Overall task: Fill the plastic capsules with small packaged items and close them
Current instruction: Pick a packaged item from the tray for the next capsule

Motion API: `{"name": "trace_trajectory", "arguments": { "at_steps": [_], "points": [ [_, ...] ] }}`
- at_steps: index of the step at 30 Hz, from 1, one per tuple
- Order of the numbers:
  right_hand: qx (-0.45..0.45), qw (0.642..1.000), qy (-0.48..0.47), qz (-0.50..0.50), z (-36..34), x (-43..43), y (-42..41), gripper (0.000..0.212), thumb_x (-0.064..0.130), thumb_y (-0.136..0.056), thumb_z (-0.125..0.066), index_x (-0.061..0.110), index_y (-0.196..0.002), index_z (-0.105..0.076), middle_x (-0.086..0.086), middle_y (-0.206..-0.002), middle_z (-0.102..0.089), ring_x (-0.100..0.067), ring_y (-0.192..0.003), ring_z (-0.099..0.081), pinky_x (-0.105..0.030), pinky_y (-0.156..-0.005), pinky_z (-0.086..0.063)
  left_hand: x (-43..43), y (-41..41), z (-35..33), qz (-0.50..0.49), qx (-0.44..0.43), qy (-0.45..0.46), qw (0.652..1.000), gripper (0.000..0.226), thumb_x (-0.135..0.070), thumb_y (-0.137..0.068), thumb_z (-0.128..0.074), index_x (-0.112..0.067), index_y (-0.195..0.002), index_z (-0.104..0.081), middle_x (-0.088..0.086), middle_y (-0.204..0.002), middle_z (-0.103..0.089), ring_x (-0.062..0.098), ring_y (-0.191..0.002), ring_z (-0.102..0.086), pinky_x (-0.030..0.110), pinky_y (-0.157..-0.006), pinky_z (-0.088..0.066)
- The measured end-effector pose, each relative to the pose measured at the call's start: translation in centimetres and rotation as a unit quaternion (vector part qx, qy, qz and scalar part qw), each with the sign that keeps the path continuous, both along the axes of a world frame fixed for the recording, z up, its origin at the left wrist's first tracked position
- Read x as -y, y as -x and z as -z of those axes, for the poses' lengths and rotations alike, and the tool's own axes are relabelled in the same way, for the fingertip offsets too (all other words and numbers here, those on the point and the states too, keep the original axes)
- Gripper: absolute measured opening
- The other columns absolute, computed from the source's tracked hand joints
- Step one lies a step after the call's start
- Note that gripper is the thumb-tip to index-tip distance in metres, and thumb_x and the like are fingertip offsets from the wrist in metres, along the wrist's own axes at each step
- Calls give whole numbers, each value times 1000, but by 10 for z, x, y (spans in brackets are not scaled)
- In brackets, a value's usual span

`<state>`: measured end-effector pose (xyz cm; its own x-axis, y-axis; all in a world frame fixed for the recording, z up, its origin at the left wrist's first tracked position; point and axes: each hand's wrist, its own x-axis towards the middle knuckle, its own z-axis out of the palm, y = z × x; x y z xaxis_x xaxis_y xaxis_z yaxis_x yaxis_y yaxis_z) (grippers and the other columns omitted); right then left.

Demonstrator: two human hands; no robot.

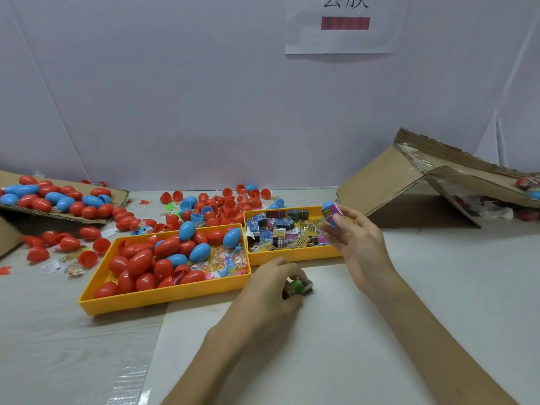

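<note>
Surface: white table (pixel 438 302) before a pale wall (pixel 204 97); loose capsules (pixel 222 204) litter its far side.
Left hand (pixel 274 283): I have it down on the table, fingers curled round a green packet (pixel 298 287).
Right hand (pixel 356 238): raised by the right tray (pixel 292 255), pinching a blue capsule half (pixel 328 207) with a pink packet (pixel 333 219) inside.
Left tray (pixel 163 296): touching the right one, heaped with red and blue capsules.

Hand-packing workstation, not domestic. White partition panels (pixel 204 97), taped paper sign (pixel 344 24); yellow sorting trays (pixel 163 299) of bulk capsules (pixel 140 261) and packets (pixel 280 229); opened cardboard cartons (pixel 394 176) on covered bench (pixel 438 273).
</note>
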<state>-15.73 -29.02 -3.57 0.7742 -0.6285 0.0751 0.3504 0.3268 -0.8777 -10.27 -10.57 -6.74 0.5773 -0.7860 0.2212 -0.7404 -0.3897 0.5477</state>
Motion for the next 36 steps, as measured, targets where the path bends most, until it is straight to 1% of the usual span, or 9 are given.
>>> {"name": "trace_trajectory", "arguments": {
  "at_steps": [5,12,17,20,23,27,28,31,36],
  "points": [
    [-51,997,-9,-53,6,-2,-5,27,29,-101,-56,7,-110,-69,-5,-90,-74,-14,-74,-69,-21,-63,-54,-1,-4,1,-15,-2,24,1000,23,-16,-85,-74,-30,-104,-74,-10,-103,-58,8,-95,-57,25,-79,-50],
    [-79,989,-76,-100,-19,27,-13,19,15,-99,-59,1,-109,-67,-7,-82,-74,-12,-71,-72,-21,-64,-58,0,-5,5,-17,10,24,1000,22,-19,-85,-74,-32,-103,-73,-13,-102,-61,7,-93,-58,30,-79,-52],
    [77,979,-184,40,-89,108,-21,20,20,-104,-50,7,-110,-63,-9,-98,-75,-17,-77,-76,-27,-73,-54,3,-7,6,-12,13,22,1000,23,-17,-85,-73,-29,-104,-73,-10,-103,-62,10,-92,-59,29,-77,-51],
    [60,979,-179,77,-92,128,-17,25,26,-106,-43,6,-120,-50,-17,-111,-70,-26,-92,-75,-32,-78,-56,2,-8,8,-11,8,23,1000,25,-18,-86,-73,-31,-107,-72,-12,-104,-62,7,-93,-59,28,-78,-52],
    [-46,994,-99,29,-58,99,-15,18,15,-104,-43,8,-96,-58,-12,-92,-68,-21,-76,-70,-29,-66,-54,2,-8,12,-18,-10,38,999,44,-20,-87,-73,-36,-125,-58,-15,-104,-62,4,-95,-59,26,-83,-54],
    [-117,986,77,-93,-14,43,-2,20,13,-101,-52,7,-89,-68,-7,-71,-64,-12,-48,-56,-22,-45,-48,1,-5,13,-28,-29,58,998,60,-20,-86,-74,-38,-135,-44,-17,-98,-61,5,-93,-59,25,-84,-54],
    [-144,968,161,-130,-5,33,1,21,15,-101,-55,8,-87,-69,-8,-70,-64,-13,-46,-52,-22,-43,-44,1,-5,13,-28,-32,64,997,61,-19,-85,-74,-38,-134,-44,-17,-97,-61,4,-93,-60,27,-84,-54],
    [-220,866,415,-175,13,12,6,18,22,-98,-65,15,-82,-71,-3,-65,-67,-12,-45,-53,-22,-41,-41,1,-4,13,-23,-26,72,997,64,-18,-83,-75,-43,-132,-42,-16,-94,-61,4,-88,-59,28,-80,-54],
    [-284,776,551,-115,27,6,2,28,46,-82,-79,21,-77,-66,1,-72,-67,-3,-59,-53,-23,-53,-41,2,-4,11,-25,-32,71,997,66,-16,-83,-75,-38,-137,-44,-17,-92,-60,4,-87,-59,28,-79,-53]
  ]
}}
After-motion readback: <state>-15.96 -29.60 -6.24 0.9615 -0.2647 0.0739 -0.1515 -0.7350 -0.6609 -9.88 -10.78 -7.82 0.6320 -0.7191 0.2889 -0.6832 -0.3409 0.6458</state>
